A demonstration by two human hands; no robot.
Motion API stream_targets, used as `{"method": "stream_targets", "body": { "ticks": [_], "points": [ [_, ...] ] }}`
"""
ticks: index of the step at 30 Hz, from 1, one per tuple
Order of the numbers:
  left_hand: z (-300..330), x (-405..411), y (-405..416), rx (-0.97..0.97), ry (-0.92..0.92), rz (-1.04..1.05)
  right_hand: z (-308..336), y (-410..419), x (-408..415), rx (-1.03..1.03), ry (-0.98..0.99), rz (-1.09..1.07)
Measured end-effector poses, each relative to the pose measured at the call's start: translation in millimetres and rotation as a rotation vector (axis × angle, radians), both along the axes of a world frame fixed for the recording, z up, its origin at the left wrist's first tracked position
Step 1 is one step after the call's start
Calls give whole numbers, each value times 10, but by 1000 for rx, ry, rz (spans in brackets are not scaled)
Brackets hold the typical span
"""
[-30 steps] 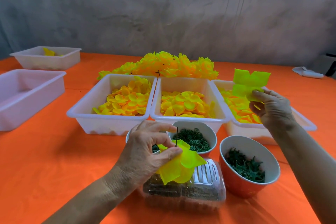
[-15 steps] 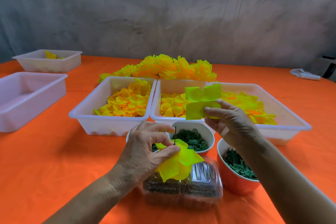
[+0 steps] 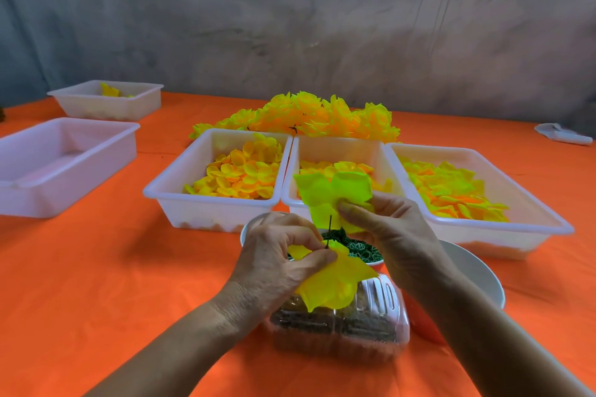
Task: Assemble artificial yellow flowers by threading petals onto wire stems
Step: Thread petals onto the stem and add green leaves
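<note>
since the earlier frame our right hand [image 3: 392,229] has carried its pinched green-yellow petal [image 3: 332,193] over to the wire stem [image 3: 329,231], just above its tip; our left hand [image 3: 277,264] pinches stem and threaded yellow petals [image 3: 335,284] above the clear box [image 3: 371,329].

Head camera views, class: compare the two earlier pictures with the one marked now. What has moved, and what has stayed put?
The right hand, pinching a yellow-green petal piece, carried it from over the right-hand tray leftward and down to just above the wire stem. The left hand stayed in place, gripping the stem with its threaded yellow petals. Trays, bowls and finished flowers did not move.
</note>
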State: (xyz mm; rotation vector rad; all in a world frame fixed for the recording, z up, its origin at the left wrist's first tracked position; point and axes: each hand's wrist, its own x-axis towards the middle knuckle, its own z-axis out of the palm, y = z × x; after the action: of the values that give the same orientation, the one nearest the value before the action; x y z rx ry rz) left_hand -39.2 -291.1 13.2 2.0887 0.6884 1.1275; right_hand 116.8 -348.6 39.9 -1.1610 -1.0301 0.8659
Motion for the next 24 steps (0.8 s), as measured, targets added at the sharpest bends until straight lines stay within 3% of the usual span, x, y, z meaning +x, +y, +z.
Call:
{"method": "stream_targets", "body": {
  "ticks": [16, 24],
  "points": [
    [6, 4, -17, -15, 21, 67, 79, -165, -102, 136, -137, 157],
    [1, -4, -39, -29, -1, 59, 117, -166, -57, 323, -566, 14]
  ]
}}
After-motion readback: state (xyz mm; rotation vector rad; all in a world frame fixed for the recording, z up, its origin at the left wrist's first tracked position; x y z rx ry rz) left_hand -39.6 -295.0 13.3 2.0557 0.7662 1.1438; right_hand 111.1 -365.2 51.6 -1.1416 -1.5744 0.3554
